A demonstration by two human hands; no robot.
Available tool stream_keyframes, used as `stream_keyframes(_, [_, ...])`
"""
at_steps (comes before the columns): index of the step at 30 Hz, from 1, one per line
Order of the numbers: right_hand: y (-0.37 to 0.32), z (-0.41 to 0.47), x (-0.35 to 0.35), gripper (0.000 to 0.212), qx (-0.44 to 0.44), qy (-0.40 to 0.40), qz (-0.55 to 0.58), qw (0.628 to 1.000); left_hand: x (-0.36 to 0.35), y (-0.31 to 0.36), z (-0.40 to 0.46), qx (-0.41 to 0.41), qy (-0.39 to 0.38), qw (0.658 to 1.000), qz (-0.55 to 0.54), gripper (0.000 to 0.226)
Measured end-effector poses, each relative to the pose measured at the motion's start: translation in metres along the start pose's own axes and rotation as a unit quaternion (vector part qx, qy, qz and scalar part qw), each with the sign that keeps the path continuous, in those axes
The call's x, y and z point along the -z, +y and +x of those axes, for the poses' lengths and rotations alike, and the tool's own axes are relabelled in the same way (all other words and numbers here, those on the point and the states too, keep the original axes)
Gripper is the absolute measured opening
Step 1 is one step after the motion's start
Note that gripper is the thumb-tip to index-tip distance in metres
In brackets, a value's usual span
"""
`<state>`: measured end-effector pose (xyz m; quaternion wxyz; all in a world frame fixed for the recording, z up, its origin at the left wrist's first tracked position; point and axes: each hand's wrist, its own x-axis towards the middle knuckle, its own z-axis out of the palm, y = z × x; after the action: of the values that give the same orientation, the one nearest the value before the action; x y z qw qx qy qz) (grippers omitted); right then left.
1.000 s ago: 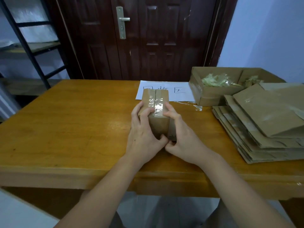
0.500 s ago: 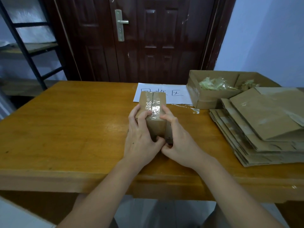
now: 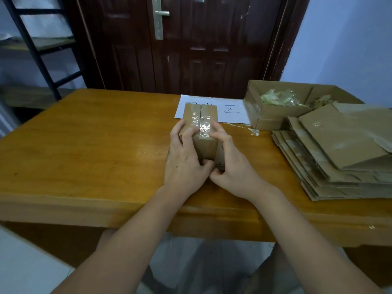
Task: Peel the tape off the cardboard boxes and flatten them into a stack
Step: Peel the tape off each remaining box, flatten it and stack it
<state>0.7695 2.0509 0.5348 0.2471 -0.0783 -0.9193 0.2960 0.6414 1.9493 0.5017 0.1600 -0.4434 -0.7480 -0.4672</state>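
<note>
Both hands' fingers [image 3: 192, 132] grip the taped box [image 3: 206, 145] between them.

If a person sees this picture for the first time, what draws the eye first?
Two hands, left hand and right hand, grip a small taped box at the middle of the wooden table. At the right lies a stack of flattened cardboard, behind it an open box holding crumpled tape.
</note>
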Motion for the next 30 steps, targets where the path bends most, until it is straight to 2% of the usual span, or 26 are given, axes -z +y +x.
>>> stream_keyframes(7, [0.004, -0.004, 0.002, 0.086, 0.003, -0.001, -0.011, 1.0, 0.009, -0.007, 0.001, -0.024, -0.05, 0.997, -0.05, 0.09])
stream_keyframes(16, [0.006, -0.004, 0.002, 0.09, -0.003, -0.004, -0.02, 1.0, 0.017, -0.021, 0.008, -0.051, -0.103, 0.993, -0.014, 0.093])
stream_keyframes(24, [0.014, -0.003, -0.003, 0.093, 0.007, 0.007, -0.023, 1.0, 0.017, -0.014, 0.005, -0.044, -0.087, 0.995, -0.001, 0.096])
stream_keyframes(30, [0.014, -0.002, -0.004, 0.086, 0.005, 0.014, -0.016, 1.0, 0.011, -0.003, 0.003, -0.018, -0.068, 0.998, 0.001, 0.095])
